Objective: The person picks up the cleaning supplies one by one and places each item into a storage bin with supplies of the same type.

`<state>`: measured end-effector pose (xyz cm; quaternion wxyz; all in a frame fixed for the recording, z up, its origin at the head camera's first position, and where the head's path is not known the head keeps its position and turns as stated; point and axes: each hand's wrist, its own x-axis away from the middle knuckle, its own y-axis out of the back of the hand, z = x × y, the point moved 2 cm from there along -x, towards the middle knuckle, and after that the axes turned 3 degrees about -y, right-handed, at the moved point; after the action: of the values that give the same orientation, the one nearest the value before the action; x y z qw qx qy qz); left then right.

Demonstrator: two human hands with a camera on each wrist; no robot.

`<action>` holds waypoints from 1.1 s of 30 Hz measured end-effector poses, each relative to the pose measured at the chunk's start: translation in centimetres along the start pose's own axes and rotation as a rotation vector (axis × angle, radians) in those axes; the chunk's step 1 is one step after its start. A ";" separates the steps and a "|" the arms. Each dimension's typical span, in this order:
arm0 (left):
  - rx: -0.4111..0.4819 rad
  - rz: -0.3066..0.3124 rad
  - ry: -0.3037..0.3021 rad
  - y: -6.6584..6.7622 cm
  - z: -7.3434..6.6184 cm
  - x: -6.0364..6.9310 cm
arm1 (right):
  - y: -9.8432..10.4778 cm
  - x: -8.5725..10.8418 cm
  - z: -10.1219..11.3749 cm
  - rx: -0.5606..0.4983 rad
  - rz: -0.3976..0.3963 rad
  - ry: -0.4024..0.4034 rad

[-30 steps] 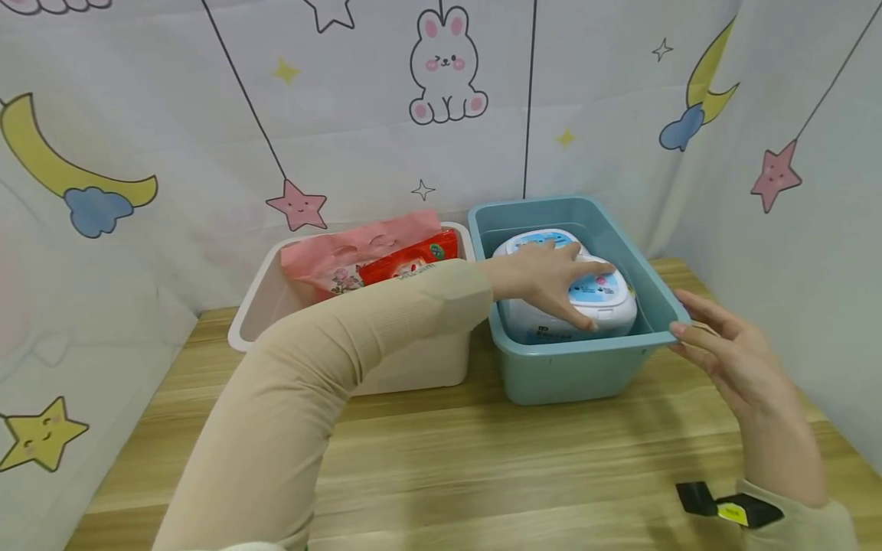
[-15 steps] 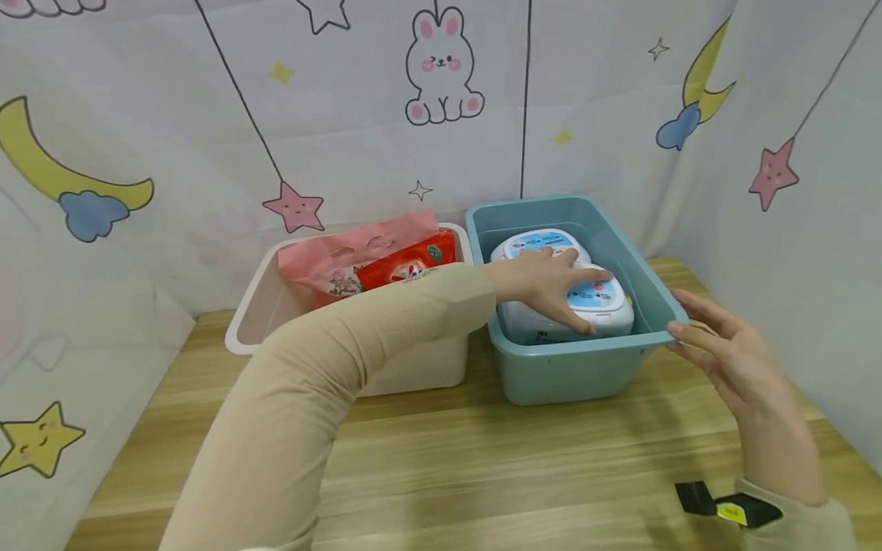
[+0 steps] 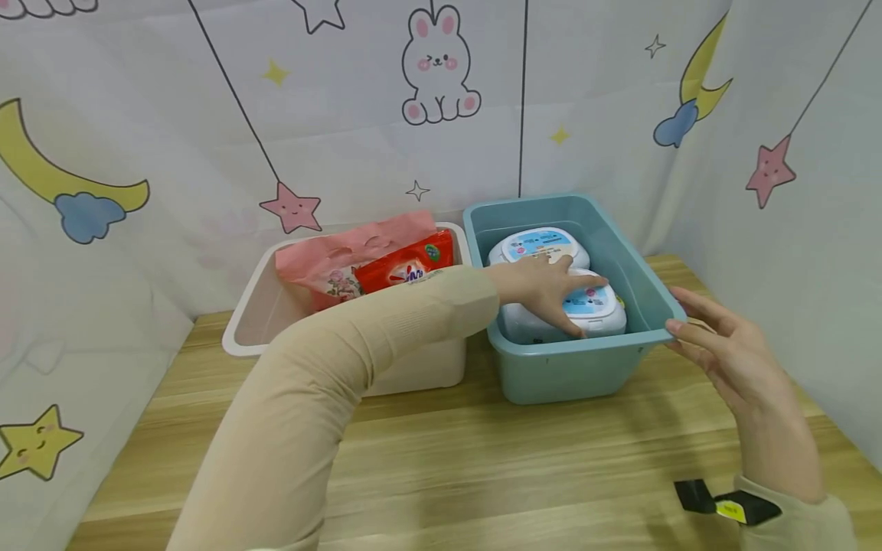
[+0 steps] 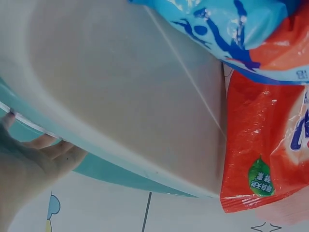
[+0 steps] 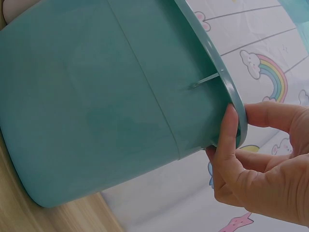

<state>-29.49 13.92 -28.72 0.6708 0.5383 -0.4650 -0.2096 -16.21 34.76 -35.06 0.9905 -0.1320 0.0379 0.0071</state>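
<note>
Inside the teal storage bin (image 3: 560, 369) sit two rounded white tubs with blue-printed lids, a rear tub (image 3: 540, 243) and a front tub (image 3: 598, 308). My left hand (image 3: 540, 289) lies across the front tub's top with its fingers spread, covering part of both tubs. In the left wrist view the left hand (image 4: 36, 157) shows only in part, at the edge. The thumb and fingers of my right hand (image 3: 733, 356) pinch the bin's rim at its near right corner; the right wrist view shows this right hand (image 5: 263, 164) gripping the rim from both sides.
Left of the teal bin stands a pale storage bin (image 3: 237, 337) holding a red bag (image 3: 406, 264), a pink floral bag (image 3: 324, 268) and a blue packet (image 4: 222, 29). My left sleeve crosses over it. Both bins rest on a wood-grain table (image 3: 510, 474) before a printed curtain (image 3: 344, 138).
The front tub has sunk slightly lower into the teal bin, with my left hand moving down on it. My right hand keeps its hold on the rim. The head view has shifted a little.
</note>
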 end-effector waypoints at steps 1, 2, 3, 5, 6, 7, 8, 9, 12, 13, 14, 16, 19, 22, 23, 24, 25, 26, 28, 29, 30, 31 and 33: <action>-0.003 0.006 -0.001 0.0 0.0 -0.1 | 0.0 0.0 0.0 0.000 -0.001 0.001; -0.006 0.012 0.000 -0.1 0.0 -0.1 | 0.0 0.0 0.0 0.000 -0.001 0.002; -0.012 0.017 -0.001 -0.1 0.0 -0.2 | -0.1 0.0 0.0 -0.002 -0.001 0.002; -0.017 0.029 0.001 -0.2 0.0 -0.3 | -0.1 0.0 0.0 0.001 0.001 0.004; -0.019 0.035 0.001 -0.2 0.1 -0.3 | -0.1 0.0 0.0 0.003 0.002 0.005; -0.018 0.041 0.003 -0.3 0.1 -0.3 | -0.1 0.0 -0.1 0.003 0.004 0.005; -0.017 0.044 0.003 -0.3 0.1 -0.4 | -0.1 0.0 -0.1 0.004 0.008 0.006; -0.012 0.046 0.001 -0.4 0.1 -0.4 | -0.1 0.0 -0.1 0.005 0.010 0.006; -0.007 0.044 -0.006 -0.5 0.1 -0.5 | 0.0 0.1 -0.2 0.006 0.012 0.010; -0.008 0.045 -0.007 -0.5 0.0 -0.5 | 0.1 0.0 -0.2 0.004 0.013 0.010; -0.011 0.044 -0.005 -0.5 0.0 -0.5 | 0.1 0.0 -0.2 0.004 0.014 0.012; -0.017 0.045 0.000 -0.5 0.0 -0.6 | 0.1 0.0 -0.2 0.007 0.013 0.014; -0.018 0.049 0.008 -0.5 0.1 -0.7 | 0.1 -0.1 -0.2 0.008 0.015 0.015; -0.015 0.050 0.010 -0.5 0.0 -0.7 | 0.1 0.0 -0.2 0.010 0.013 0.013; -0.017 0.051 0.010 -0.5 0.0 -0.6 | 0.1 0.0 -0.2 0.009 0.012 0.012; -0.018 0.051 0.009 -0.5 0.0 -0.6 | 0.1 0.0 -0.2 0.009 0.011 0.012; -0.018 0.051 0.009 -0.5 0.0 -0.6 | 0.1 0.0 -0.2 0.009 0.010 0.011; -0.018 0.051 0.008 -0.5 0.0 -0.6 | 0.0 0.0 -0.2 0.010 0.010 0.010; -0.017 0.050 0.005 -0.5 0.1 -0.7 | 0.0 0.0 -0.1 0.009 0.009 0.011; -0.014 0.048 0.001 -0.6 0.1 -0.7 | 0.0 0.0 -0.1 0.010 0.010 0.012; -0.011 0.044 -0.003 -0.6 0.2 -0.7 | 0.0 0.0 -0.1 0.010 0.010 0.013; -0.014 0.044 -0.006 -0.6 0.2 -0.8 | 0.0 0.0 -0.1 0.008 0.010 0.014; -0.029 0.045 -0.007 -0.5 0.2 -0.8 | 0.0 0.0 -0.1 0.004 0.008 0.015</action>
<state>-29.90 14.24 -29.48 0.6814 0.5171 -0.4764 -0.2032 -16.24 34.70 -35.11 0.9904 -0.1298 0.0460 0.0101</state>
